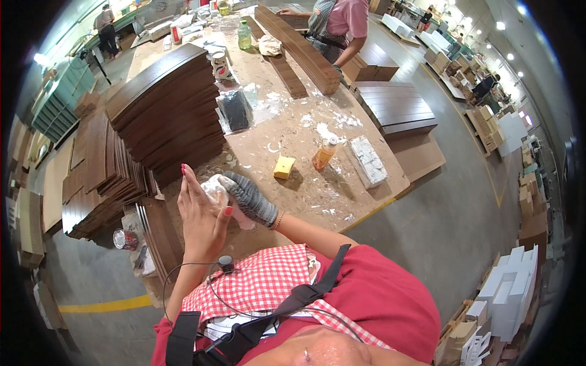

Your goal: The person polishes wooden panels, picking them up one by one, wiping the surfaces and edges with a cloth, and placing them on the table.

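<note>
My left hand (199,213) is bare, its fingers stretched out and pointing up over the near part of the worktable (293,222). My right hand (251,198), in a grey knit glove, presses a crumpled white rag (215,190) against the left palm. The right fingers are bent round the rag and partly hide it. Beyond the hands rises a tall stack of dark brown boards (165,110). To the right on the tabletop sit a yellow block (284,167), a small bottle of orange liquid (325,152) and a white-smeared block (368,161).
A dark flat pad (234,110), a can (220,65) and a green bottle (244,35) stand farther back, beside long brown planks (299,49). Another person (342,24) works at the far right side. More boards (97,177) are piled at left, near a jar (124,239).
</note>
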`<state>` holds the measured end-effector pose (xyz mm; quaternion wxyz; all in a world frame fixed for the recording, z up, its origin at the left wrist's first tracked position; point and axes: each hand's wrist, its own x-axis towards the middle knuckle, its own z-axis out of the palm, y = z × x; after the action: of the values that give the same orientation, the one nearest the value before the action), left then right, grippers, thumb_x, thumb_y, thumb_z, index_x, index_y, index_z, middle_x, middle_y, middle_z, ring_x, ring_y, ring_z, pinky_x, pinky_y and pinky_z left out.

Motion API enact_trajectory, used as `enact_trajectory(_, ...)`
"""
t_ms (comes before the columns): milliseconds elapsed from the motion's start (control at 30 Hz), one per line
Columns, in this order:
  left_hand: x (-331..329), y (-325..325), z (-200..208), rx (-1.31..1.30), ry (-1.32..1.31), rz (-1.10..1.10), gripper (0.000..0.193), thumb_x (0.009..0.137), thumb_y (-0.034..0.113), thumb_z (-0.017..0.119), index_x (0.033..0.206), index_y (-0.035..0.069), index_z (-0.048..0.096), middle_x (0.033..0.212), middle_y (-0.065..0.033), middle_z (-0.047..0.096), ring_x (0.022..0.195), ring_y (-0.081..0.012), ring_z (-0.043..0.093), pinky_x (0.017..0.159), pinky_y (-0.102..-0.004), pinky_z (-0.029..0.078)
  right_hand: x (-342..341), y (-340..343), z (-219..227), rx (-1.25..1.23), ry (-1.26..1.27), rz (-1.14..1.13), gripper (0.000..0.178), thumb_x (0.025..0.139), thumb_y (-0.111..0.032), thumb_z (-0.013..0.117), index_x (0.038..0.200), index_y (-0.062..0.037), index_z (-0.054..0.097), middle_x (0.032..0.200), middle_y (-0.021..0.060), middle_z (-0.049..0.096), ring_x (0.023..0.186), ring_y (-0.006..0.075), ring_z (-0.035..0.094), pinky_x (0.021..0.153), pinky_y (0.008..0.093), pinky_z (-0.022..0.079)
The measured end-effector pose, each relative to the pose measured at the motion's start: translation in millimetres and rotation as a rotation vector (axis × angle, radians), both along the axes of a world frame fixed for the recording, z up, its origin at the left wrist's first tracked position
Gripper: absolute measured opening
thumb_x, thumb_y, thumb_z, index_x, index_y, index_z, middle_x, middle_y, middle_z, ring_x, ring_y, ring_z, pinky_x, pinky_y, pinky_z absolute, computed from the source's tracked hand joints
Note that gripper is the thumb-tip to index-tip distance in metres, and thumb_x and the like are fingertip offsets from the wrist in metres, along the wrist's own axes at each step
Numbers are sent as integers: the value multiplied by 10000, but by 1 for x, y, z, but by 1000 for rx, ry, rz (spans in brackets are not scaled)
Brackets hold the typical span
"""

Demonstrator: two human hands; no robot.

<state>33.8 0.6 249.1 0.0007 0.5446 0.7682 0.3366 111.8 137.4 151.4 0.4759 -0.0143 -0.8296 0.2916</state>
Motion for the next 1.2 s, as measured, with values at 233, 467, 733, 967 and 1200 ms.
enact_trajectory(233, -6, -2, 2, -25, 21, 5, 995, 888, 717, 286, 1496, 7, -56, 1555, -232, 103, 1396, -406, 188, 1127, -487, 127, -4, 15, -45, -120, -407, 21, 385, 817, -31, 542, 1200, 16, 532, 1229, 236, 539, 1091, 389, 551, 952, 422, 447)
enact_trajectory(467, -5, -3, 0, -7, 16, 5, 997, 884, 713, 317, 1501, 6, -23, 1541, -237, 151, 1376, -414, 223, 1123, -479, 148, -4, -3, -10, -1, -116, -7, 428, 835, -33, 527, 1260, 0, 487, 1226, 236, 540, 1125, 397, 532, 972, 437, 432)
enact_trajectory(733, -11, -2, -2, -15, 47, 16, 1021, 871, 733, 311, 1498, -10, -2, 1501, -275, 221, 1356, -426, 256, 1112, -477, 169, 1, 27, -79, -366, -406, 178, 592, 727, -9, 515, 1315, -17, 449, 1334, 211, 465, 1265, 381, 413, 1096, 442, 301)
enact_trajectory(967, -4, -3, 2, -3, 55, 2, 995, 884, 696, 353, 1496, -23, 39, 1470, -298, 258, 1338, -420, 286, 1102, -471, 195, 4, -11, 22, -338, -202, 143, 482, 743, -9, 524, 1225, -19, 524, 1294, 213, 498, 1210, 411, 462, 1045, 421, 376)
enact_trajectory(1200, -6, -7, -3, -16, 120, 76, 864, 876, 392, 639, 1475, -23, 175, 1333, -282, 461, 1197, -427, 466, 1037, -456, 338, 7, 12, -91, -202, -303, 7, 575, 695, 35, 531, 1265, -14, 475, 1288, 212, 493, 1208, 393, 462, 1040, 433, 376)
